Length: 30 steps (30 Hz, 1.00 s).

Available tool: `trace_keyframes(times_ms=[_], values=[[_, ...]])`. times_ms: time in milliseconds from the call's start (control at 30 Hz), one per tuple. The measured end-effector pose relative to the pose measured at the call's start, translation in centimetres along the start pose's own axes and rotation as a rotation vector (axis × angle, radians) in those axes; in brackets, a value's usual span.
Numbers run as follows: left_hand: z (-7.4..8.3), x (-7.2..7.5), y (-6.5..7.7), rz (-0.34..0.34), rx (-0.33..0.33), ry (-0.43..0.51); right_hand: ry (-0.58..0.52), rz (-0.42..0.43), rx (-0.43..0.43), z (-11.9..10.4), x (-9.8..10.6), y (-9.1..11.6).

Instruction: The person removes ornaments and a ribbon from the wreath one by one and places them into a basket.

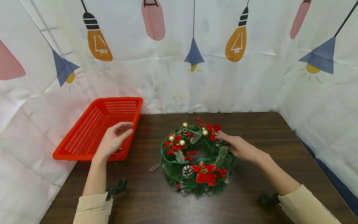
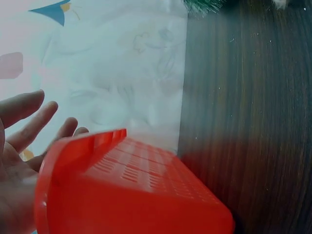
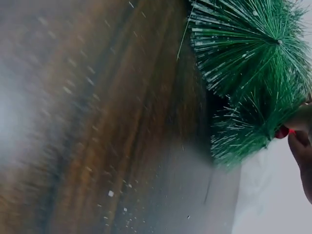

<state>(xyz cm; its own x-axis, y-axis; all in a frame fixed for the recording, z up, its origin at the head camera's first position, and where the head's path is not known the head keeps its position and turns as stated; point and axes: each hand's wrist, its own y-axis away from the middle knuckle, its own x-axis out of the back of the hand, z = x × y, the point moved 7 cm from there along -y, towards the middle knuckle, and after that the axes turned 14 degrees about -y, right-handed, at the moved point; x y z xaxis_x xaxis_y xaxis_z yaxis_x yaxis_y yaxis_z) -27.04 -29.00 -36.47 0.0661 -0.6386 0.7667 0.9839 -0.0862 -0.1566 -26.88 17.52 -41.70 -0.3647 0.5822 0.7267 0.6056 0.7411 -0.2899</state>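
Note:
A green pine Christmas wreath lies on the table, with red poinsettias, gold baubles, red berries and pinecones on it. A smooth green band loops over its upper part. My right hand reaches in from the right, its extended fingers at the red flower and pinecone on the wreath's far right. In the right wrist view, fingers show beside a red berry and green needles. My left hand hovers over the right side of the red plastic basket, fingers relaxed, nothing between them.
Small gold bits show inside the basket near my left hand. The dark wood table meets a patterned white curtain at the back and sides. A twine loop sticks out at the wreath's left.

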Motion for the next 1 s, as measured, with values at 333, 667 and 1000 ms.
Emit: trace_keyframes(times_ms=[333, 667, 1000], values=[[2.0, -0.7, -0.4, -0.001, -0.084, -0.006, 0.149, 0.322, -0.127, 1.0, 2.5, 0.0], [2.9, -2.1, -0.5, 0.008, -0.122, 0.018, 0.233, 0.301, -0.021, -7.8, -1.3, -1.9], [4.3, -3.5, -0.7, -0.015, -0.163, 0.015, 0.311, 0.217, -0.013, -11.4, -7.1, -2.1]])
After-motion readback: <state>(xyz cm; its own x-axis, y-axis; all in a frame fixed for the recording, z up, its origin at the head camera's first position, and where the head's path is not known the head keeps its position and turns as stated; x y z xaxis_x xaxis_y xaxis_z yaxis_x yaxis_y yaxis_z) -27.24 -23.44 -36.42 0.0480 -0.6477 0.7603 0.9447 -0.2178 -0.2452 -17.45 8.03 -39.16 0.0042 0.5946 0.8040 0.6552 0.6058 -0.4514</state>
